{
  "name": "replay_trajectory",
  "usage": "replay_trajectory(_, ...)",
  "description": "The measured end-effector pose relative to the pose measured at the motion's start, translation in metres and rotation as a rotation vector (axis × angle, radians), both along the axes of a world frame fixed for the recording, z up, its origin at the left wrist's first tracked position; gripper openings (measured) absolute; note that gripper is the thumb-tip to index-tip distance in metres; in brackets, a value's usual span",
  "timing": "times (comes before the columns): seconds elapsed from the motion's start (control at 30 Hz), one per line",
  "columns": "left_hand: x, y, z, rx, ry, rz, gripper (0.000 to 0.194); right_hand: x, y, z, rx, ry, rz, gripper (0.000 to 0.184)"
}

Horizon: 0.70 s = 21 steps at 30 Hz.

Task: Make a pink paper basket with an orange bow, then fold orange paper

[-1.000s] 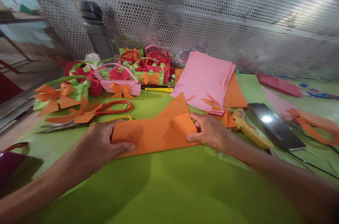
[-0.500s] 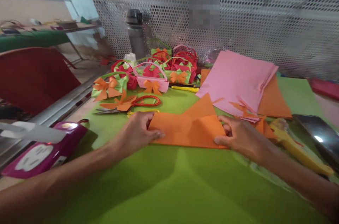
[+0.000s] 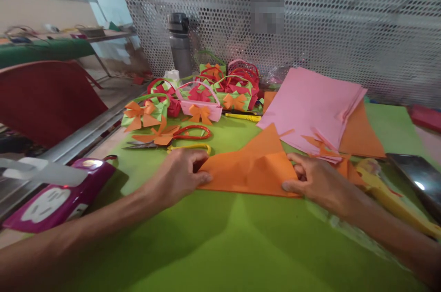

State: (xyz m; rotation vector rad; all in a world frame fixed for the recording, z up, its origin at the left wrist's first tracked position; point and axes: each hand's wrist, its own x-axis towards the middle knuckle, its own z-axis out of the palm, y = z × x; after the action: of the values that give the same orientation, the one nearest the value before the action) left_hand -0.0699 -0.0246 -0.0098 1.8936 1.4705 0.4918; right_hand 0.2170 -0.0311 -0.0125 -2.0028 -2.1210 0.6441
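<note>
Hands pinching: my left hand (image 3: 182, 170) and right hand (image 3: 315, 179) each grip one end of orange paper (image 3: 248, 168), mid-tabletop (image 3: 237, 246), well in from the left edge. Folded partway, one corner poking out behind; I'd judge folding unfinished, no cuts seen. Scissors (image 3: 141, 145) near left edge, unheld. Bow-trimmed bags (image 3: 213, 110) toward back-left corner look complete.

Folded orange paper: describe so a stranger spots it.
On the green tabletop, find the pink paper stack. Nearer the camera, further left, is the folded orange paper; unlike the orange sheet under that stack, left hand and right hand grip it.
</note>
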Motion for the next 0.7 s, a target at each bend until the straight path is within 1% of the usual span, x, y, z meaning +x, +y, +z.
replay_trajectory(0.07,0.001,0.0,0.0,0.042,0.054,-0.002,0.026,0.002,0.0,-0.003,0.016,0.008,-0.003,0.065)
replay_trajectory(0.13,0.001,0.0,-0.002,0.07,0.078,-0.008,0.031,0.004,0.0,-0.006,0.043,0.022,0.011,0.061)
replay_trajectory(0.23,0.001,0.001,-0.005,0.091,0.088,-0.001,0.031,0.004,0.001,-0.008,0.048,0.02,0.023,0.06)
replay_trajectory(0.4,0.001,0.001,-0.009,0.115,0.09,-0.011,0.033,0.0,0.0,-0.002,0.032,-0.043,0.056,0.055)
replay_trajectory(0.47,0.001,0.002,-0.007,0.088,0.096,-0.008,0.033,-0.001,-0.001,0.0,0.029,-0.047,0.054,0.052)
replay_trajectory(0.53,-0.001,0.003,-0.003,0.024,0.09,-0.01,0.032,-0.002,-0.001,0.001,0.033,-0.039,0.044,0.051)
replay_trajectory(0.63,-0.006,0.005,0.005,-0.079,0.08,-0.052,0.027,-0.002,0.0,0.0,0.04,-0.034,0.036,0.051)
replay_trajectory(0.7,-0.008,0.005,0.008,-0.12,0.093,-0.076,0.025,-0.001,0.001,0.0,0.035,-0.044,0.031,0.049)
